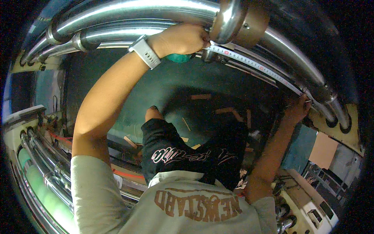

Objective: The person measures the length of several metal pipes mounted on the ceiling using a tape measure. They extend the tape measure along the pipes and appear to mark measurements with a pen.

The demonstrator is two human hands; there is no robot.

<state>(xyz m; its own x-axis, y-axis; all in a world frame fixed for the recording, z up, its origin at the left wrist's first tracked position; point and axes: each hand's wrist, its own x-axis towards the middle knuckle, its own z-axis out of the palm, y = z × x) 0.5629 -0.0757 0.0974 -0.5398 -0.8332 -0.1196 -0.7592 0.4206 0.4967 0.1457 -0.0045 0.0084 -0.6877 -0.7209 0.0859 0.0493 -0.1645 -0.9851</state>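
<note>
A white tape measure blade (255,64) is drawn out along the metal shafts (136,15), slanting down to the right. My left hand (182,39), with a grey watch on the wrist, is closed at the blade's left end against the shafts. Beneath that hand shows a green rounded piece (178,58), which looks like the tape's case; most of it is covered. At the blade's far right end my right hand (299,108) pinches the tape near the lower shaft. Its fingers are in shadow.
A thick collar (249,23) sits on the upper shaft between my hands. Pale scraps (200,96) lie on the dark green floor (132,97) by my legs. Behind me at left are more rollers (46,175), and a machine frame (307,199) stands at lower right.
</note>
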